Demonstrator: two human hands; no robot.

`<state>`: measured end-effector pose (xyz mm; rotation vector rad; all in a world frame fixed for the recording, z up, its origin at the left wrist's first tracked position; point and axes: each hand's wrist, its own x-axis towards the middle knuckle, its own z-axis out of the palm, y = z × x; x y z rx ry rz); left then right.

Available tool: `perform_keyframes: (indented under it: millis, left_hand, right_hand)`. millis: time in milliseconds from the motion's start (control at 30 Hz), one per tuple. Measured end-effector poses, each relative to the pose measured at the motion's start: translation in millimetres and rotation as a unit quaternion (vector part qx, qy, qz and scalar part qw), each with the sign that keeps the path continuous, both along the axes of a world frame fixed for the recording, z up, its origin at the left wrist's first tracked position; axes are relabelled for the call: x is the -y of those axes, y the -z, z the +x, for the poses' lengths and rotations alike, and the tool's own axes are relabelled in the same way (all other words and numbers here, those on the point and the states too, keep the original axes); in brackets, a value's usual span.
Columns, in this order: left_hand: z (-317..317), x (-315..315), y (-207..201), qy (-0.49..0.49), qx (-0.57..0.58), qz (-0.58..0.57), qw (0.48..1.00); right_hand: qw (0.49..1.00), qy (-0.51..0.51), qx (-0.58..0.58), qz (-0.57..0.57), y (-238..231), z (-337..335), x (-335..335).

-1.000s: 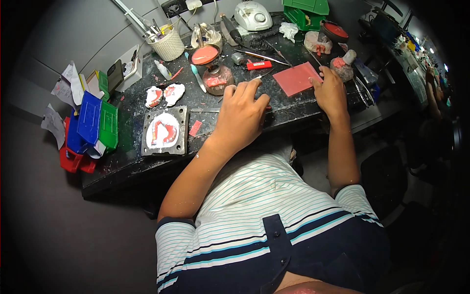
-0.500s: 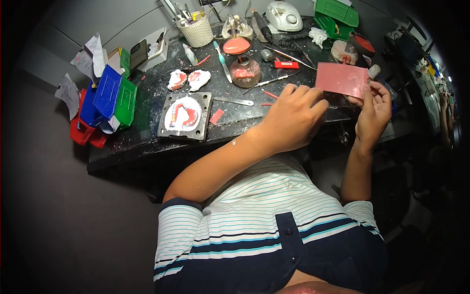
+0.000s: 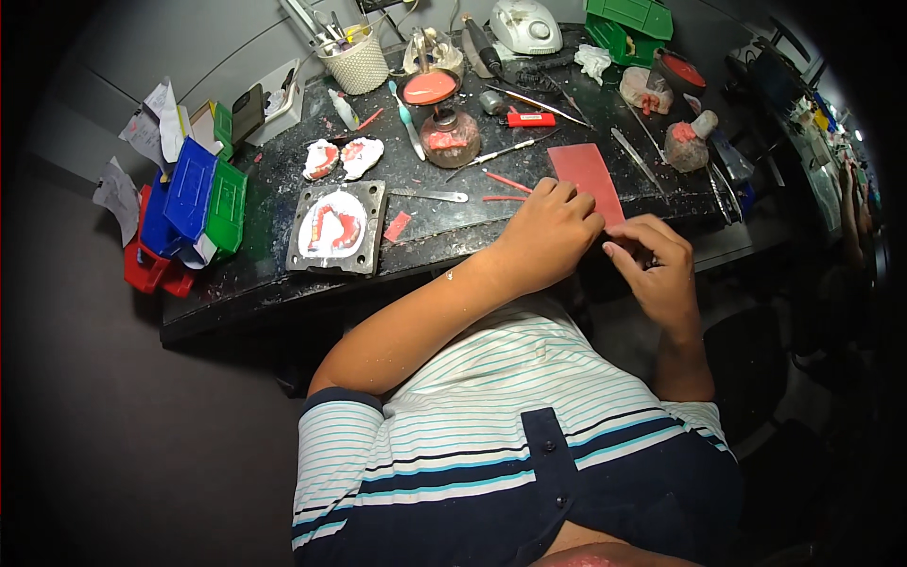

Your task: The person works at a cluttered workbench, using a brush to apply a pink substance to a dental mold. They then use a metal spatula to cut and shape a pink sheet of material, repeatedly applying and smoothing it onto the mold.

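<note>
A pink wax sheet [image 3: 588,175] rests slanted at the bench's front, its near end running behind my fingers. My left hand [image 3: 556,225] is closed beside its left edge, knuckles up, and hides whatever the fingers grip. Close to its right, my right hand [image 3: 659,269] curls thumb and forefinger toward each other at the sheet's near corner; what they pinch is too small to make out. Two thin red wax sticks [image 3: 507,180] lie just beyond my left hand. Farther left, a white plaster dental model [image 3: 333,225] with red wax and teeth sits in a grey metal flask [image 3: 371,227].
A spirit burner [image 3: 450,142] stands mid-bench, near a dish of pink wax [image 3: 429,87] and a red lighter [image 3: 531,120]. A metal spatula [image 3: 430,196] and knife [image 3: 640,163] lie about. Coloured bins [image 3: 194,189] hang past the left edge. A second glass burner [image 3: 685,151] stands right.
The wax sheet has come down from the raised right hand to the bench. My right hand has moved left and nearer, beside my left hand, which has shifted slightly left.
</note>
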<state>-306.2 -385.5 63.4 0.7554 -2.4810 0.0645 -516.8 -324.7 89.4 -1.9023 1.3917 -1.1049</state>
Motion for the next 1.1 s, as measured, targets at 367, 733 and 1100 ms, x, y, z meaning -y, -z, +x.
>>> perform_keyframes:
  millis: [367, 733, 1100]
  left_hand:
    - [6, -3, 2, 0.038, -0.03, 0.014, 0.999]
    - [5, 0, 1, 0.037, -0.097, 0.071, 0.992]
    - [0, -10, 2, 0.003, 0.042, -0.104, 0.994]
  right_hand:
    - [0.968, -0.039, -0.18, -0.172, 7, 0, 18]
    - [0.938, -0.05, -0.185, -0.287, 17, -2, 26]
    - [0.944, -0.064, -0.182, -0.266, 18, 2, 28]
